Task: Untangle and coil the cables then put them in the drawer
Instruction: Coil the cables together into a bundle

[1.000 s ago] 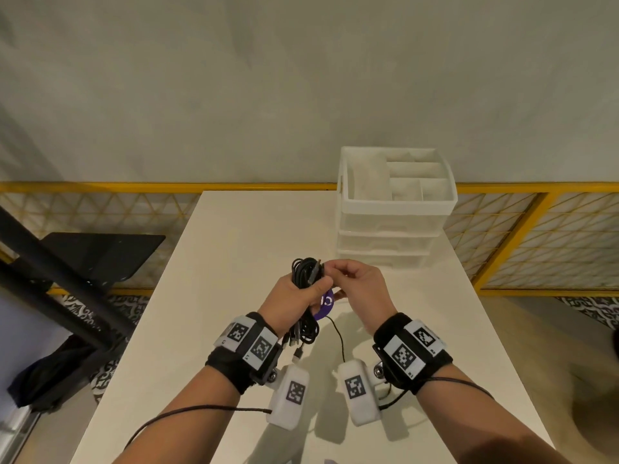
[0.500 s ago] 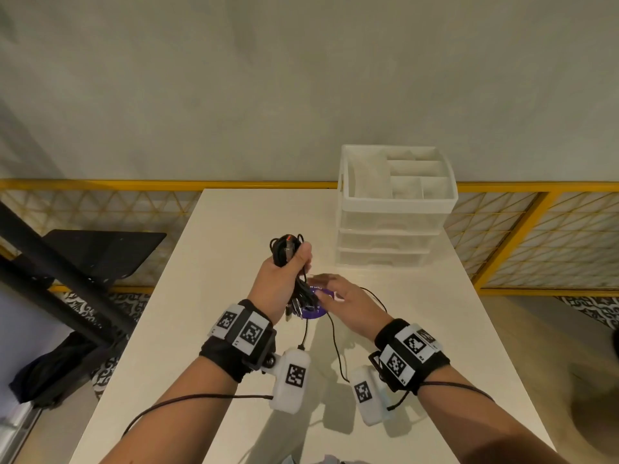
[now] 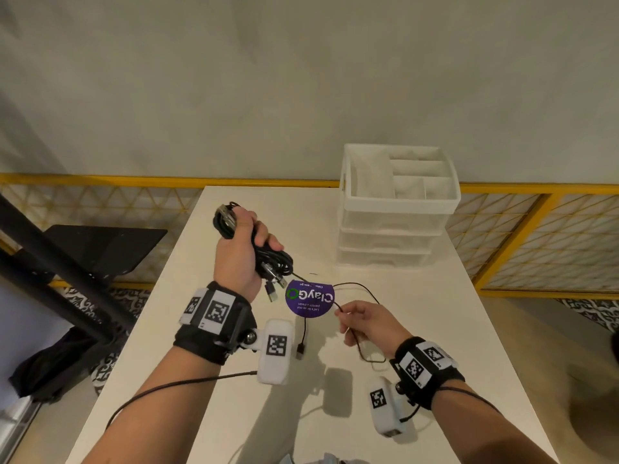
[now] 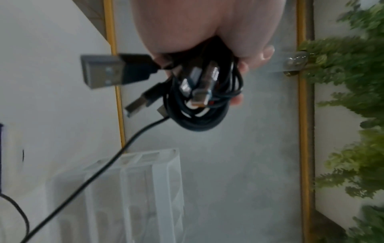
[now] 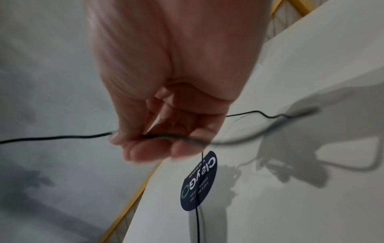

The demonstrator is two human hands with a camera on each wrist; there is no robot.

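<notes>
Cables: I've pulled my hands apart, left grip [image 3: 242, 249] now clenching the coiled bundle [image 3: 268, 259], right grip [image 3: 365, 324] pinching the thin cable [image 3: 360, 285] over the counter [image 3: 418, 313], so untangling's underway.

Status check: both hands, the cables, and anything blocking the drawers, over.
Left hand grips the black cable bundle, raised. Right hand pinches the thin cable trailing from it. Drawer unit shut, nothing in front. Purple sticker lies under the cable.

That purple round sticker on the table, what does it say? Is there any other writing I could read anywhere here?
"ClayGo": on the purple sticker, upside down in the head view.
Smaller lines on the sticker: too small and blurred to read.
Black-and-white square markers on the wristbands: patterns, not words.
Nothing else bears text.
</notes>
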